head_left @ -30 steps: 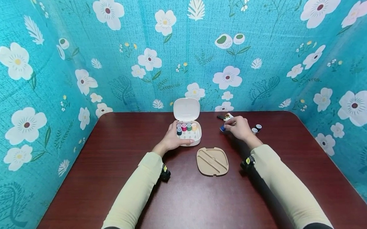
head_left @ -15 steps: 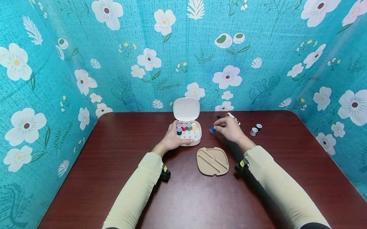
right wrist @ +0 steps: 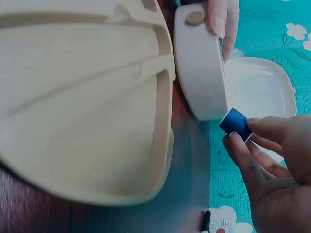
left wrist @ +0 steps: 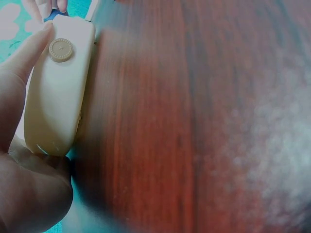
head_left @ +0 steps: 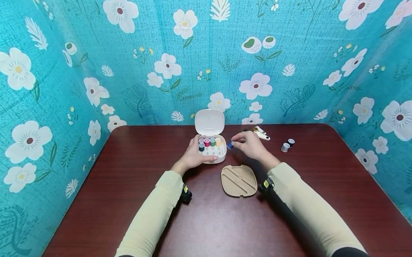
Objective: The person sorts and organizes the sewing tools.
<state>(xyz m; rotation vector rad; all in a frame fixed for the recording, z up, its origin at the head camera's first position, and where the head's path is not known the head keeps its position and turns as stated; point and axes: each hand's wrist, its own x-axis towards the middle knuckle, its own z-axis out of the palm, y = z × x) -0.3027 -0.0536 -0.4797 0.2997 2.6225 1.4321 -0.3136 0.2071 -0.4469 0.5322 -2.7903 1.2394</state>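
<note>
Five boxed spools (head_left: 207,143) show from head only; left grip (head_left: 192,155) holds box (left wrist: 59,97), right grip (head_left: 251,145) pinches blue spool (right wrist: 234,123).

Eight spools (head_left: 207,143) can be counted: five in one box (head_left: 221,159) with one lid (head_left: 210,121), one blue spool (head_left: 230,144) in the right hand (head_left: 252,145), and two loose spools (head_left: 285,147) on one tabletop (head_left: 217,231). Besides the right there is one left hand (head_left: 193,155), plus one tray (head_left: 234,188) and two wrist cameras (head_left: 186,195); the small items (head_left: 262,134) behind are too bunched to count.
</note>
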